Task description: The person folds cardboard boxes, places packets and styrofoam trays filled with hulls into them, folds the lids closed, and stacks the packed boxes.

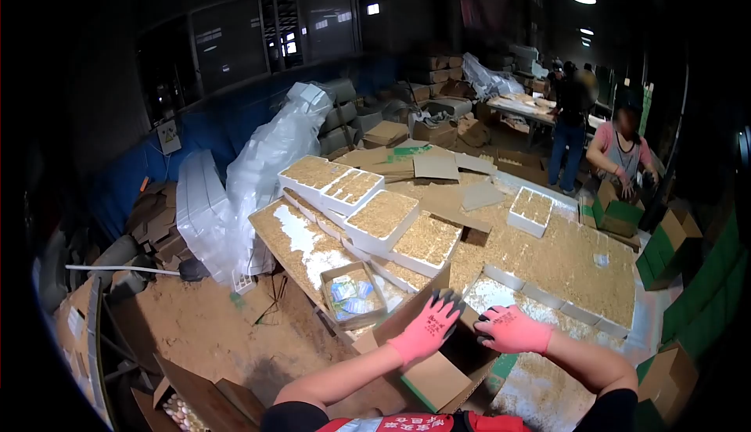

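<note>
Right in front of me stands an open cardboard box [440, 379] with green printing at its edge and its flaps folded out. My left hand [429, 330], in a pink glove with dark fingertips, lies over its left side with the fingers stretched and apart. On the opposite side my right hand [512, 330], gloved alike, has its fingers bent round the box's edge. The inside of the box is dark, so its contents cannot be made out. Just beyond my left hand is a small open carton [353, 321] holding blue and white packets [352, 295].
White foam trays [383, 221] filled with sawdust-like material stand on the table, with another foam tray [530, 211] farther right. Plastic-wrapped foam stacks [274, 150] lean at the left. A co-worker [622, 150] handles a green-printed box at the right. Eggs [184, 412] show at lower left.
</note>
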`<action>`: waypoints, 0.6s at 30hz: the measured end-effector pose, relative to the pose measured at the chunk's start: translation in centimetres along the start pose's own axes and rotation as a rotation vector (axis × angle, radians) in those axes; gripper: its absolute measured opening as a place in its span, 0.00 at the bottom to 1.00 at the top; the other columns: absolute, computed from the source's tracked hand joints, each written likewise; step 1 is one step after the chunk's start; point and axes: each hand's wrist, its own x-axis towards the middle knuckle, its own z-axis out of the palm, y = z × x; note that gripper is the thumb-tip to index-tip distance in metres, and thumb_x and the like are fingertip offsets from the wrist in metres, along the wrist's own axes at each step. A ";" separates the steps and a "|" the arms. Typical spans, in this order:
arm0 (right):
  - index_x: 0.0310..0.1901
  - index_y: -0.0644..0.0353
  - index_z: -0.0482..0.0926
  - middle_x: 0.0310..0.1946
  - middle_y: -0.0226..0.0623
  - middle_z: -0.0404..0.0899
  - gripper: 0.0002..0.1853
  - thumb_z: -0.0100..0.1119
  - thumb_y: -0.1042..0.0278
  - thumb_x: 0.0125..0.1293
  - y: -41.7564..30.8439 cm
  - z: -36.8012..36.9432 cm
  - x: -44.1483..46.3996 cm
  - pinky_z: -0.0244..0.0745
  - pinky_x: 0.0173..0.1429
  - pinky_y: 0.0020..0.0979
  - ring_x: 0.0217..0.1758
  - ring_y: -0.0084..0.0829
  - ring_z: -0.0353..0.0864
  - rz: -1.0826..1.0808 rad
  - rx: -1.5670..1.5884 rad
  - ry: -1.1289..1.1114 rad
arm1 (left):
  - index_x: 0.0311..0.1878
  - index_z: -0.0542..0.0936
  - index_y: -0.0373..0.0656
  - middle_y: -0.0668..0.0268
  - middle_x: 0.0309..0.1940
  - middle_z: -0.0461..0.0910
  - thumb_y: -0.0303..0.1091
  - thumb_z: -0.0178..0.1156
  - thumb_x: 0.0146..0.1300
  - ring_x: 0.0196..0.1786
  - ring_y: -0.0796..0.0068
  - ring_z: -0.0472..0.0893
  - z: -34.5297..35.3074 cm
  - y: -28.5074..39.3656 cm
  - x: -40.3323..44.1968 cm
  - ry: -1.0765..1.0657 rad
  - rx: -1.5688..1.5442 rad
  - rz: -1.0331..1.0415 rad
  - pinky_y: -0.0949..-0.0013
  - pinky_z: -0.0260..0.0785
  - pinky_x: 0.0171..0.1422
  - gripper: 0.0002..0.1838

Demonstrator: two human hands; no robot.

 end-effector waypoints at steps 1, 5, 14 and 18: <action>0.53 0.51 0.76 0.53 0.43 0.73 0.18 0.54 0.52 0.66 0.3 0.4 0.0 0.63 0.60 0.54 0.60 0.50 0.69 0.065 -0.029 0.092 | 0.67 0.67 0.37 0.51 0.66 0.67 0.35 0.53 0.65 0.72 0.53 0.64 1.8 -1.2 -0.4 0.158 -0.019 0.065 0.51 0.50 0.78 0.27; 0.64 0.52 0.70 0.68 0.52 0.61 0.27 0.54 0.53 0.65 -1.1 1.5 3.1 0.45 0.73 0.62 0.73 0.57 0.54 0.333 0.163 0.430 | 0.68 0.65 0.38 0.52 0.68 0.66 0.30 0.47 0.66 0.72 0.53 0.64 5.5 -3.4 -2.0 -0.039 -0.009 0.149 0.57 0.52 0.78 0.26; 0.70 0.63 0.56 0.69 0.57 0.53 0.33 0.50 0.74 0.63 -3.4 8.4 10.4 0.46 0.77 0.51 0.75 0.56 0.48 0.698 0.483 0.873 | 0.73 0.54 0.30 0.41 0.72 0.56 0.60 0.59 0.60 0.76 0.41 0.52 -2.1 -4.5 -3.6 -0.229 -0.195 -0.186 0.48 0.39 0.80 0.51; 0.71 0.65 0.53 0.69 0.55 0.54 0.34 0.46 0.82 0.62 -3.0 8.8 9.9 0.49 0.78 0.41 0.74 0.54 0.54 0.853 0.786 1.302 | 0.74 0.52 0.30 0.37 0.73 0.52 0.65 0.57 0.60 0.78 0.39 0.46 0.9 -2.4 -4.2 -0.268 -0.306 0.058 0.49 0.35 0.81 0.54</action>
